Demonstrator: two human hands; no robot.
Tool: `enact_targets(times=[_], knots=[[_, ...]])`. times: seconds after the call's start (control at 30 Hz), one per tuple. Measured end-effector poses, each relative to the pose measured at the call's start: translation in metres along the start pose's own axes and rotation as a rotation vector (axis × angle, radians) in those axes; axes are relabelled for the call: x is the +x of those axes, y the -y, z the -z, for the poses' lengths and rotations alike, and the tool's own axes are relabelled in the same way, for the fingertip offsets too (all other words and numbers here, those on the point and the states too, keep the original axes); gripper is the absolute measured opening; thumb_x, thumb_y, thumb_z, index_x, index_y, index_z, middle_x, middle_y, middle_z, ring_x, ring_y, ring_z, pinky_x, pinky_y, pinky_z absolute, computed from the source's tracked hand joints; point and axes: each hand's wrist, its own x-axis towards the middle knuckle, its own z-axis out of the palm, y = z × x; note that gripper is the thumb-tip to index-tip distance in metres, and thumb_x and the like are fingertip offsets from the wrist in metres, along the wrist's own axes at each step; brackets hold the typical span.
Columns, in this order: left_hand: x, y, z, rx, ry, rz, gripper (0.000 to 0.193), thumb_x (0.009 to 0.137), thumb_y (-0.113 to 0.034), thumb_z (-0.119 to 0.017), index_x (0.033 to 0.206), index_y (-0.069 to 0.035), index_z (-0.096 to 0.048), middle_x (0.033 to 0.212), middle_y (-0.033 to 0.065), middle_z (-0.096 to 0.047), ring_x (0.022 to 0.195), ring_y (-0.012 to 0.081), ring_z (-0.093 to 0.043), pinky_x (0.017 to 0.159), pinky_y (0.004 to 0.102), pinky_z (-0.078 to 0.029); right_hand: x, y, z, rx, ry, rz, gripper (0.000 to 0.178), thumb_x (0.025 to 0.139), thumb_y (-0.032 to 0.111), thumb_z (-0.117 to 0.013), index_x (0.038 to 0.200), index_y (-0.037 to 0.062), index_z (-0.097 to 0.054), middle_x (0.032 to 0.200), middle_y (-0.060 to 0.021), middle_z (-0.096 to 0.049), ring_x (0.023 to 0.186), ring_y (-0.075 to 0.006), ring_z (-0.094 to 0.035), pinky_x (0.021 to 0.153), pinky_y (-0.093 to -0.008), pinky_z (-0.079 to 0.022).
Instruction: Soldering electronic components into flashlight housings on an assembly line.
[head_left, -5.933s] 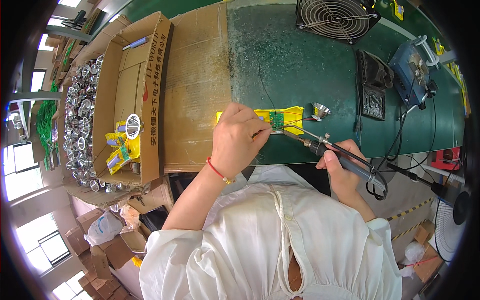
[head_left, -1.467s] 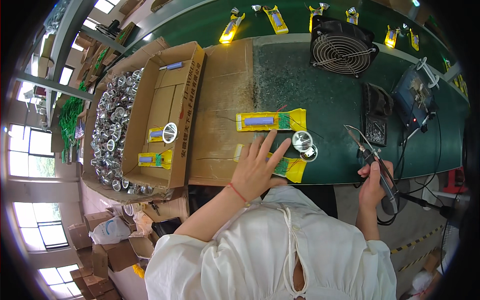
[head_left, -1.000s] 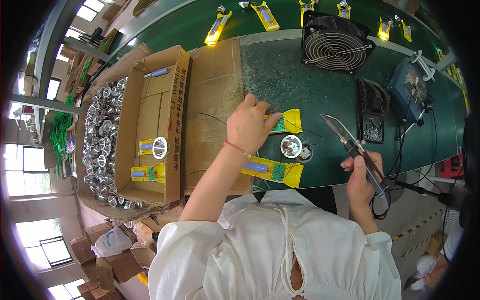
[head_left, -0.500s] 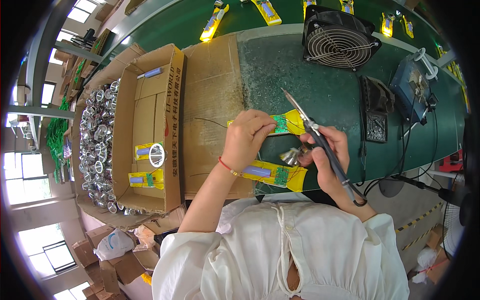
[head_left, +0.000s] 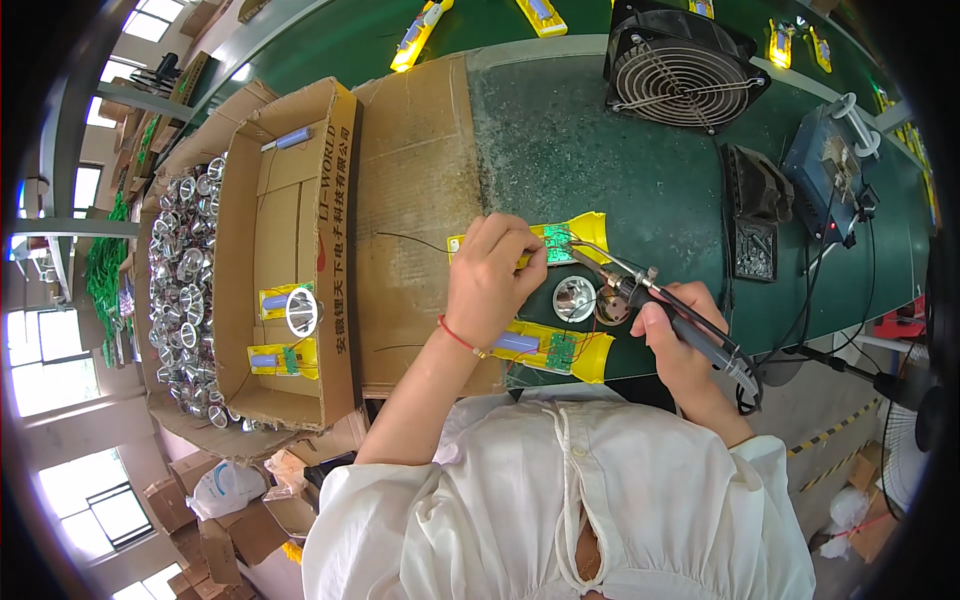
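My right hand (head_left: 682, 345) is wrapped round a soldering iron (head_left: 712, 350), a thin tube running alongside it. Its tip reaches the green circuit board (head_left: 557, 243) in a yellow flashlight housing (head_left: 590, 229). Over that housing's left part, my left hand (head_left: 492, 275) is closed in a pinch beside the board; what lies between its fingertips is hidden. A dark wire (head_left: 412, 238) sticks out leftward past it. Below the board sits a shiny reflector cup (head_left: 574, 299), with thin wires nearby. A second yellow housing (head_left: 597, 357) with a blue battery cell (head_left: 516, 343) lies nearer me.
On the left, a cardboard box (head_left: 340, 270) holds housings, a cell and a reflector; many reflectors (head_left: 185, 290) are heaped beyond it. A black fan (head_left: 685, 80) stands at the back. Right of it are a blue soldering station (head_left: 822, 165) and a black holder (head_left: 755, 195).
The soldering iron has swung down from pointing up and away, its tip now at the board. The reflector cup has left my right hand and rests on the table. My left hand stays nearly still.
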Motion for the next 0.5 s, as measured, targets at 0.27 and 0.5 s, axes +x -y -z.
enact_targets(times=[0.27,0.5], knots=[[-0.001,0.002,-0.002,-0.033,-0.026,0.015,0.014,0.061,0.002,-0.066,0.069,-0.005,-0.057,0.078,0.0063,-0.058,0.07,0.0219,-0.057,0.058,0.0298,-0.047,0.0,-0.002,-0.008,0.035,-0.036,-0.015,0.012,0.082,0.007,-0.057,0.085,-0.0016,-0.049,0.064,-0.0091,-0.057,0.051,-0.0102,-0.054,0.044,-0.0206,-0.04],[-0.001,0.0,-0.004,-0.044,-0.046,0.03,0.015,0.059,0.004,-0.064,0.066,-0.004,-0.054,0.076,0.0062,-0.056,0.07,0.0241,-0.055,0.059,0.0323,-0.046,0.0,-0.004,-0.011,0.056,-0.039,-0.034,0.012,0.082,0.006,-0.057,0.085,-0.0017,-0.048,0.065,-0.0089,-0.057,0.051,-0.0106,-0.054,0.043,-0.0205,-0.04]])
